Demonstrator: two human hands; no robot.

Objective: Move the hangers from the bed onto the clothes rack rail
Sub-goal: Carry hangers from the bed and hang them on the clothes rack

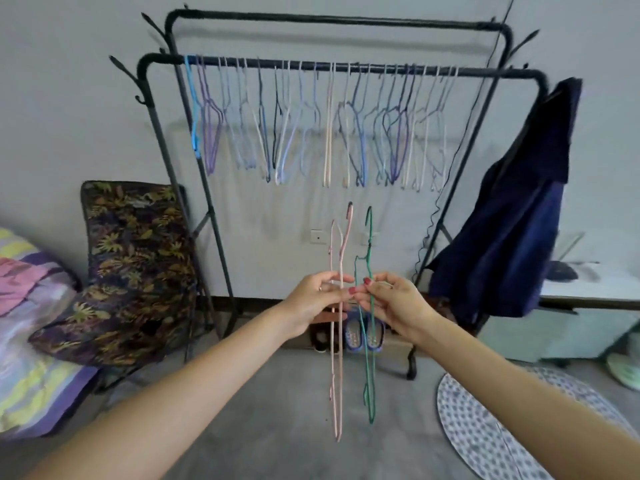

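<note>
Just then both hands were raised side by side in front of the clothes rack (221,271), nearly touching at the fingertips. The left hand (313,301) pinched a pair of pink hangers (337,368) edge-on, their hooks pointing up and their long bodies hanging well below the wrist. The right hand (394,301) had its fingers curled round a green hanger (370,375), held the same way, upright and just beside the pink ones, the two sets apart by a narrow gap. None of the three touched the rack.

Behind them, the front rail (485,72) carried a long row of hung hangers (311,126) in blue, purple, white and pale pink, spread from the left end almost to the right bend. A second, higher rail (329,20) stood behind it with nothing that I could make out on it. A dark blue garment (512,216) was draped over the rack's right corner, hanging down past the frame.

To the left, a folding chair with a leaf-patterned cover (135,258) leaned against the wall, and the bed (31,341) with its striped sheet showed at the edge beside it. A pair of blue slippers (362,336) sat on the floor under the rack, partly hidden by the hands. A round patterned mat (491,427) lay on the grey floor to the right.
</note>
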